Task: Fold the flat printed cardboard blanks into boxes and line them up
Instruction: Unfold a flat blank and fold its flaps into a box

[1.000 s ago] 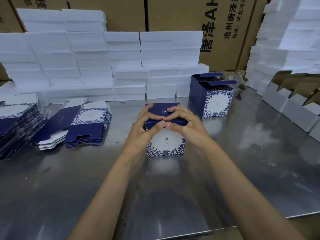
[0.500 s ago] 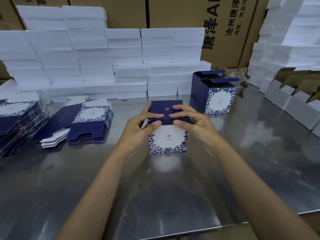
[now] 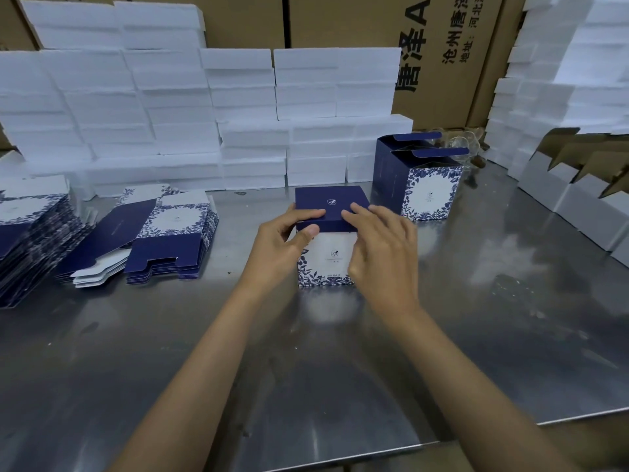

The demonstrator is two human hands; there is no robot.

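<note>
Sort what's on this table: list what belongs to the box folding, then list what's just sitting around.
Part of the job:
- box being closed, under the left hand and right hand
- folded boxes, tops open
- flat blanks, near stack
- flat blanks, far-left stack

Just lying about:
- white foam blocks
- brown shipping cartons
- white corrugated cartons
- metal table

A: What is stacked at the rear of the steel table (image 3: 510, 335)?
B: White foam blocks (image 3: 170, 107) are stacked there, before brown cartons (image 3: 439, 46).
A: And at right?
B: White corrugated boxes (image 3: 575, 206) are lined up, flaps raised.
</note>
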